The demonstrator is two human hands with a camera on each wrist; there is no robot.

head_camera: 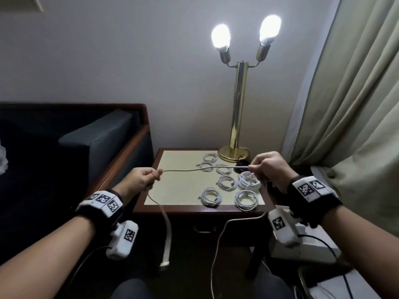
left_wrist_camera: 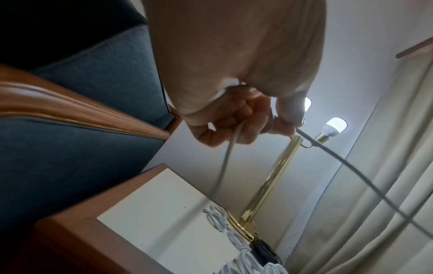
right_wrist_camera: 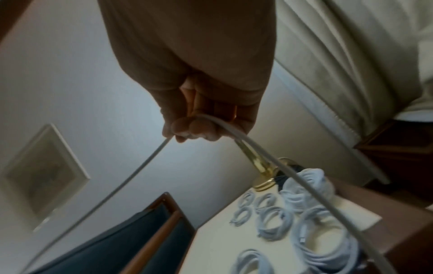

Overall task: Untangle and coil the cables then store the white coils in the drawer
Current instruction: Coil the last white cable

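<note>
Cable (head_camera: 190, 169), white, stretches taut above the table (head_camera: 183, 190) between both hands: left hand (head_camera: 142, 180) fingers (left_wrist_camera: 234, 118) curl around one part, right hand (head_camera: 269, 167) fingers (right_wrist_camera: 194, 128) pinch the other, both loose ends hanging past the table's front edge. White coils (head_camera: 226, 182) lie on the table below, near the brass lamp (head_camera: 237, 117)

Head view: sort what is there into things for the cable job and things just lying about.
For the job: white cable stretched between left hand and right hand; white coils on the side table; drawer handle.

Lying about: brass lamp; armchair; curtain.
</note>
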